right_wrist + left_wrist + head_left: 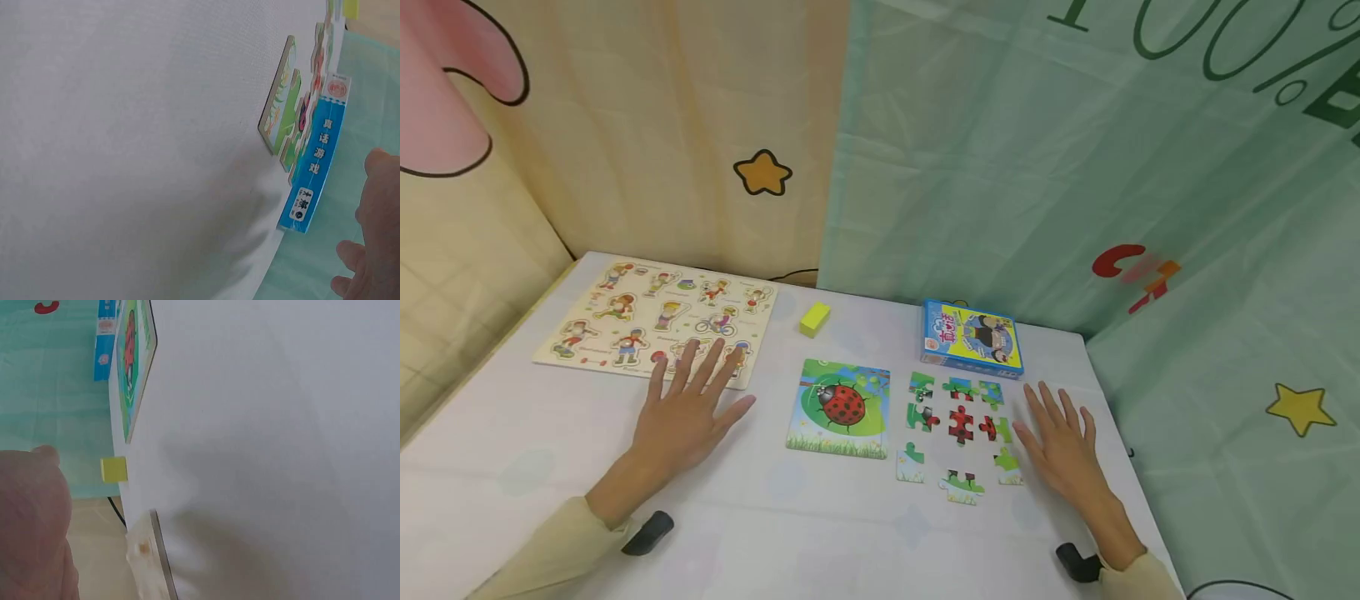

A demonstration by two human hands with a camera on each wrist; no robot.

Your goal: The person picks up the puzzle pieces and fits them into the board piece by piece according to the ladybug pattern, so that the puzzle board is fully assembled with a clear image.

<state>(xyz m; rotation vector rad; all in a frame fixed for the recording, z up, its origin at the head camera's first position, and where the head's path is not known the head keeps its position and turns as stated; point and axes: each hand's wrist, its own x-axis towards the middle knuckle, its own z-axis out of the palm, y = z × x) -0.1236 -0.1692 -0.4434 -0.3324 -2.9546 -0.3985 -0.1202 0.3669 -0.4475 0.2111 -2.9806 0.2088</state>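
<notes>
My left hand [681, 421] has its fingers spread and holds nothing; in the head view its fingertips overlap the near edge of a wooden board [651, 312] with pictures of children playing sports. Also spread and holding nothing, my right hand [1063, 446] hovers just right of several loose ladybug puzzle pieces [961, 425]. Those pieces lie apart in rough rows. Between the hands lies a square ladybug picture board [838, 408]. In the right wrist view, a blue game box [319, 156] stands past the pieces, with the right hand's fingers [381, 219] at the edge.
A small yellow block [815, 319] sits behind the picture board. Toward the back right of the white table [760, 533] lies the blue and yellow box. Printed curtains [955, 167] hang close along the back and right sides.
</notes>
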